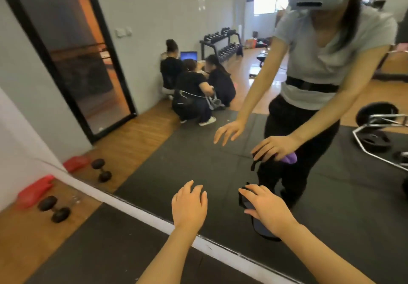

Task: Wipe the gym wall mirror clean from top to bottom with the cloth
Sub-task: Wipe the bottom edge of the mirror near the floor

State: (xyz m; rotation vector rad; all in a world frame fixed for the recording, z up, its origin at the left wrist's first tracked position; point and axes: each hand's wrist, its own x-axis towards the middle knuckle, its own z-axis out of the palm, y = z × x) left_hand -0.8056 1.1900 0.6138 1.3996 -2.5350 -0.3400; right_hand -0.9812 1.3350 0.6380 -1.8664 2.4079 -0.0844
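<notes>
here the right hand presses a dark cloth flat against the low part of the wall mirror, fingers spread over it rather than bunched, which looks like the way to keep the most fabric on the glass for a wiping stroke. the cloth hangs below the palm toward the mirror's bottom edge, and its reflection shows a purple side under the mirrored hand, so it is probably a two-tone rag. the left hand is released, fingers loose and slightly apart, hovering near the glass just beside the right one and gripping nothing; whether it touches the mirror i cannot tell. it seems held there for balance while the person leans in and down. since the work sits close to the pale strip along the mirror's lower edge, i judge the top-to-bottom pass to be near its last stretch, at least on this section. on the wooden floor by the mirror's left end lie a black dumbbell and a red block, well apart from the hands, parked against the wall out of the way. there is no bucket, spray bottle or other container in view, so nothing can be said about contents. in the reflection, people crouch near a laptop and a dumbbell rack stands far behind.
</notes>
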